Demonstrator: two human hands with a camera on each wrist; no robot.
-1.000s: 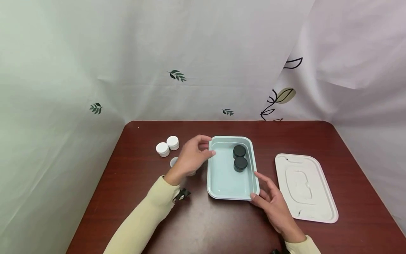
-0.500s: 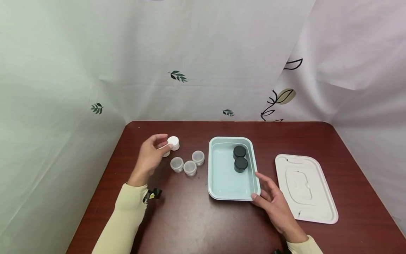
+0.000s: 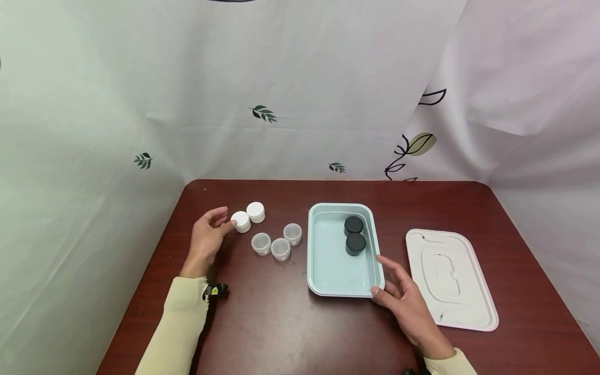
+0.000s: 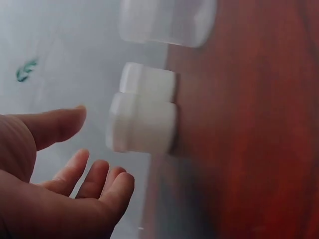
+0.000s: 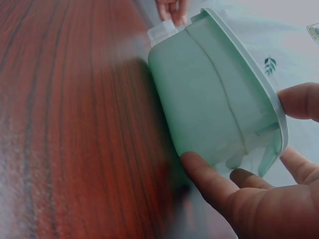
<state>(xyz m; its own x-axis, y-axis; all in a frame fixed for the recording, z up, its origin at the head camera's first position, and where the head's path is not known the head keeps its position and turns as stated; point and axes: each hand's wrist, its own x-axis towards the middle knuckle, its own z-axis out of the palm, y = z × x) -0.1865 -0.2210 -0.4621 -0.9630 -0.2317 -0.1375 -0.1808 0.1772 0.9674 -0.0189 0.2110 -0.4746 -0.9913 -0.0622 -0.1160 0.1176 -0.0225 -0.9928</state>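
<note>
Two white lidded jars, the nearer one (image 3: 241, 222) and the farther one (image 3: 255, 212), stand side by side at the back left. My left hand (image 3: 208, 237) is just left of them, thumb and fingers spread apart; the left wrist view shows a gap between its fingertips and the jars (image 4: 144, 122). At the middle stands a pale blue-green plastic container (image 3: 328, 276), with two black-lidded jars (image 3: 354, 242) inside toward its right wall. My right hand (image 3: 405, 302) grips the container's near right corner, the thumb at the rim and fingers against the outer side (image 5: 214, 99).
Three translucent-lidded jars (image 3: 280, 249) sit between the white jars and the container. A flat white lid (image 3: 452, 281) lies right of the right hand. The dark red table (image 3: 272, 323) meets a hanging white cloth (image 3: 300, 140) at its back edge.
My left hand has moved left from the container's left rim, past the translucent jars, to the far side of the white jars. My right hand keeps its place on the container.
</note>
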